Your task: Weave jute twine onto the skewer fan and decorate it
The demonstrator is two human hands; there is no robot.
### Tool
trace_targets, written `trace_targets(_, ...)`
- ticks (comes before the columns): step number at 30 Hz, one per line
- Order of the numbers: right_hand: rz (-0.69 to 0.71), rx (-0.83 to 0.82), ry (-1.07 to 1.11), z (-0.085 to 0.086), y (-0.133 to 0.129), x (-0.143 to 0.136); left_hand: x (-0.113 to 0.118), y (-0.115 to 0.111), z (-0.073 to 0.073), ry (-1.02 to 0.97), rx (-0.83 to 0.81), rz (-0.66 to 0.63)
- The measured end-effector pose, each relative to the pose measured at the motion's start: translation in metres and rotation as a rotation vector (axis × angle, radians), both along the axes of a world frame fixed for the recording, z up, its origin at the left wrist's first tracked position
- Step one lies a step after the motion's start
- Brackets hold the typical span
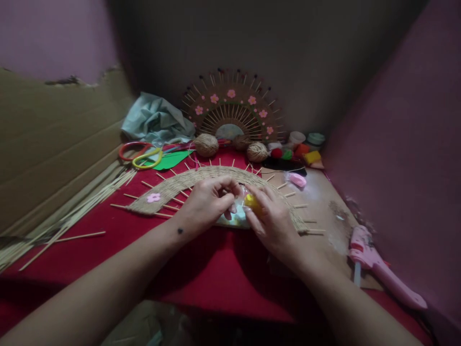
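My right hand (268, 216) is closed around a small yellow lump (251, 200), which looks like modelling clay in clear plastic. My left hand (212, 199) is closed too, its thumb and fingers pinching at the edge of the clear wrapper (242, 192). Both hands are above the middle of an arched, woven twine fan (176, 185) with thin sticks poking out along its edges. A pink flower (153, 197) lies on the fan's left end. A pale blue-green base piece (232, 218) shows partly below my hands.
Behind stands a finished-looking fan (231, 93) with pink flowers. Twine balls (206, 145), scissors (147, 157), green sheet (171, 160) and clay packets (311, 157) lie before it. Thin sticks (79, 204) are at left; a pink packet (297, 180) and pink glue gun (378, 269) at right.
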State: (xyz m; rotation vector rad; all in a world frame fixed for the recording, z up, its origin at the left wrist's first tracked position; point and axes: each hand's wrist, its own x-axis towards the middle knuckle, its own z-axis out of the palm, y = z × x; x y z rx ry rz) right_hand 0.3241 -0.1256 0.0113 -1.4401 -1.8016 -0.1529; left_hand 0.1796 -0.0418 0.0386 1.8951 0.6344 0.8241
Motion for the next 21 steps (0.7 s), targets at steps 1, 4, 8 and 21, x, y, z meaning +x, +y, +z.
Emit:
trace_targets(1, 0.003, -0.008, 0.006, -0.001, 0.0, 0.001, -0.001, 0.001, 0.0, 0.021, 0.047, 0.007)
trace_targets(4, 0.022, -0.031, 0.032, -0.002, 0.0, 0.002, -0.004, 0.006, -0.001, 0.045, 0.274, 0.004)
trace_targets(8, 0.053, -0.078, 0.097, -0.002, -0.002, 0.002, -0.007, 0.015, -0.004, 0.091, 0.596, -0.014)
trace_targets(21, 0.098, -0.184, 0.18, 0.0, -0.005, 0.001, -0.007, 0.01, -0.002, 0.099, 0.26, -0.084)
